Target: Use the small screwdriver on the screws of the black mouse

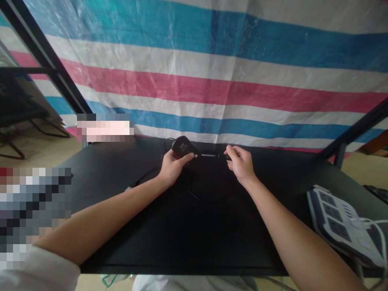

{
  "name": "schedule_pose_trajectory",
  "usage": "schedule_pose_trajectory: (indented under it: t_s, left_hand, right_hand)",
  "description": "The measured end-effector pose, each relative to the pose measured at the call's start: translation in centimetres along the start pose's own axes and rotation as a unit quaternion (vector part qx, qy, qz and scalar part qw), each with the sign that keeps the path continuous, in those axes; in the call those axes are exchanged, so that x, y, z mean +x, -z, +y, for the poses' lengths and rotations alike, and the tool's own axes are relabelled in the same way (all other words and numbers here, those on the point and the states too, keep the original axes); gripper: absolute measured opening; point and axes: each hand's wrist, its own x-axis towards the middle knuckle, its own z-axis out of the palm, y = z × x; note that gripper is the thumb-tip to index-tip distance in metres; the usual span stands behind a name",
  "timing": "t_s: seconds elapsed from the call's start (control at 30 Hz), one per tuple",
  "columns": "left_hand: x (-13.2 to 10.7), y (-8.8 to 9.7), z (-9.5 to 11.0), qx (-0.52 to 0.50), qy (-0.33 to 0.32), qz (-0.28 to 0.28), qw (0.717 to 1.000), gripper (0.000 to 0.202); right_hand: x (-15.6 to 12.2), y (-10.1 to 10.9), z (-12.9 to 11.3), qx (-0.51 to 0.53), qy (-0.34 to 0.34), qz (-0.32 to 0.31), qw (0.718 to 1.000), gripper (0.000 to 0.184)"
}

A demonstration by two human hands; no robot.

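A black wired computer mouse (pixel 182 146) is tilted up near the far part of the black table, its labelled underside turned toward me. My left hand (pixel 173 165) grips it from the left, with the thumb along its lower edge. A small pale round spot shows beside the thumb tip. My right hand (pixel 240 163) is closed around the dark handle of a thin screwdriver (pixel 209 155). The metal shaft points left at the mouse's right end; whether the tip touches it I cannot tell. The mouse cable (pixel 147 174) runs behind my left forearm to a plug.
The black tabletop (pixel 194 234) lies under both arms. A white and dark power strip (pixel 339 222) with white cables stands at the right edge. Dark frame posts rise at both sides, before a striped tarp (pixel 194 85). Two areas on the left are blurred out.
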Motion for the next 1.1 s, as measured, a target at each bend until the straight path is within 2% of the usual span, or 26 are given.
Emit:
schedule_pose_trajectory:
  t_s: [0.1,0.2,0.3,0.4,0.73,1.1]
  left_hand:
    - [-0.1,-0.2,0.2,-0.018,0.023,-0.008,1.000,0.047]
    - [-0.1,-0.2,0.3,-0.021,0.045,-0.011,0.999,0.046]
    - [-0.1,-0.2,0.2,-0.017,0.054,-0.012,0.998,0.043]
    - [0.0,-0.2,0.0,-0.012,0.057,-0.012,0.998,0.040]
    - [-0.1,-0.3,-0.1,0.013,0.049,-0.016,0.999,0.038]
    - [-0.2,-0.4,0.2,0.029,0.046,-0.019,0.998,0.039]
  right_hand:
    - [0.2,0.1,0.0,-0.038,0.024,0.022,0.999,0.051]
    - [-0.2,0.1,-0.8,-0.092,0.060,0.053,0.993,0.043]
    - [-1.0,0.0,-2.0,-0.166,0.130,0.098,0.973,0.036]
    - [-1.8,-0.4,-2.8,-0.221,0.183,0.122,0.950,0.036]
    - [-2.7,-1.2,-2.5,-0.255,0.217,0.104,0.936,0.035]
    - [-2.7,-1.4,-2.2,-0.245,0.222,0.065,0.941,0.034]
